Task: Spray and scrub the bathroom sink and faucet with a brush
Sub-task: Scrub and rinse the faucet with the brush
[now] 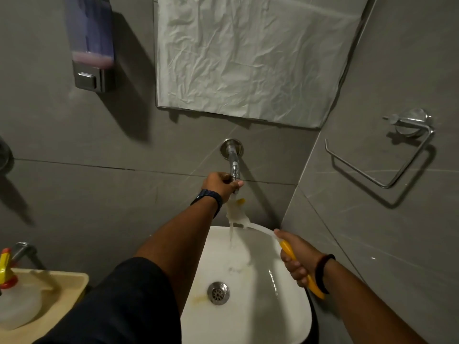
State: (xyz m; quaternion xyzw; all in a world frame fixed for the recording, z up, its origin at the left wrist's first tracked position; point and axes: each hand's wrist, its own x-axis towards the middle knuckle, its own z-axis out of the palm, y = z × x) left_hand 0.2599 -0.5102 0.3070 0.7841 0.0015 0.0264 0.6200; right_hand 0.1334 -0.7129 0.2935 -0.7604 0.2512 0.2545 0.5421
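A white sink with a metal drain sits below a chrome wall faucet. My left hand is closed around the faucet's front end. Water runs from the spout into the basin. My right hand grips the yellow handle of a brush, whose white neck reaches up and left. The brush head is under the running water just below the spout. Yellowish stains show beside the drain.
A spray bottle with a yellow and red trigger stands on a beige shelf at the lower left. A soap dispenser hangs on the grey wall, a paper-covered mirror above the faucet, a metal paper holder on the right wall.
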